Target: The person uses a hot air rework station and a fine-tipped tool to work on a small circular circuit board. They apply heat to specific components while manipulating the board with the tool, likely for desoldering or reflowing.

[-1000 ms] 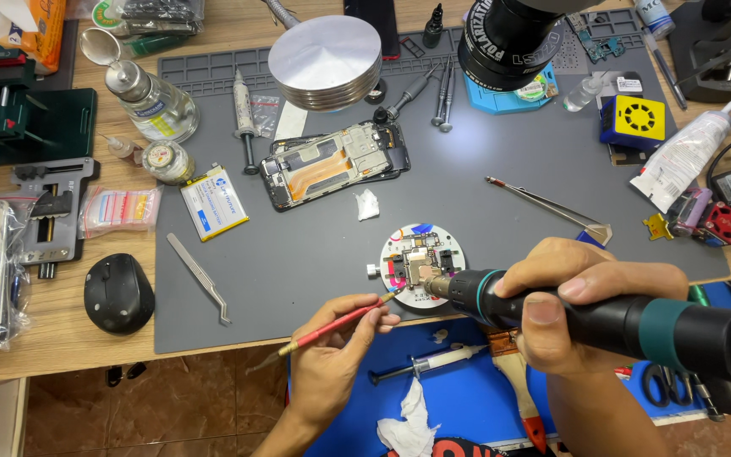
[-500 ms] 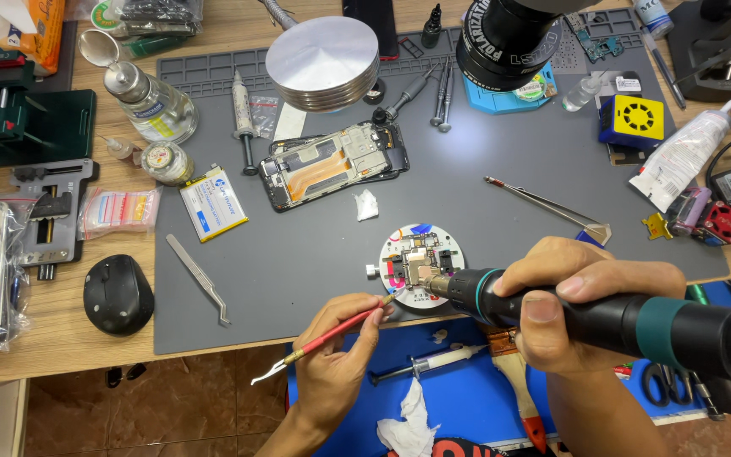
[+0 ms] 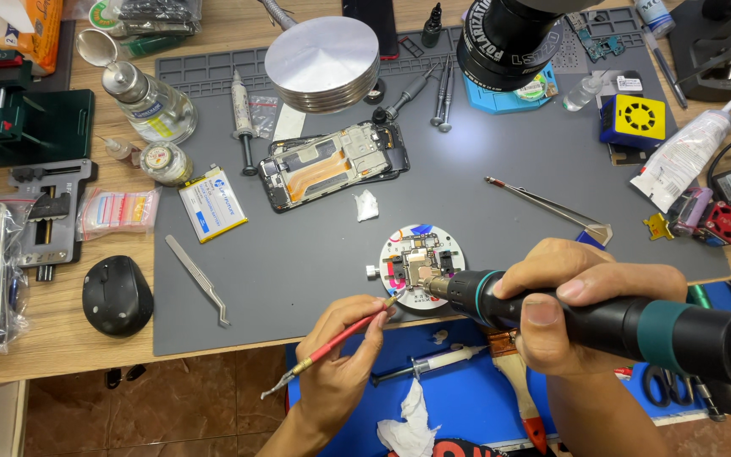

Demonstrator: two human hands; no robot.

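Gripping hot-air tool (image 3: 602, 317) and tweezers (image 3: 332, 345), hands crowd mat edge (image 3: 213, 345).

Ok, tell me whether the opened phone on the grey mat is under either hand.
No: the opened phone lies apart up the mat, while both hands work at the round white holder.

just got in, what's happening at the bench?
A person is working on a small circuit board clamped on a round white holder on the grey mat. The right hand holds a hot-air handpiece, its nozzle aimed at the board. The left hand holds red-handled tweezers, tip at the holder's edge. An opened phone lies further back, and spare tweezers lie to the left.
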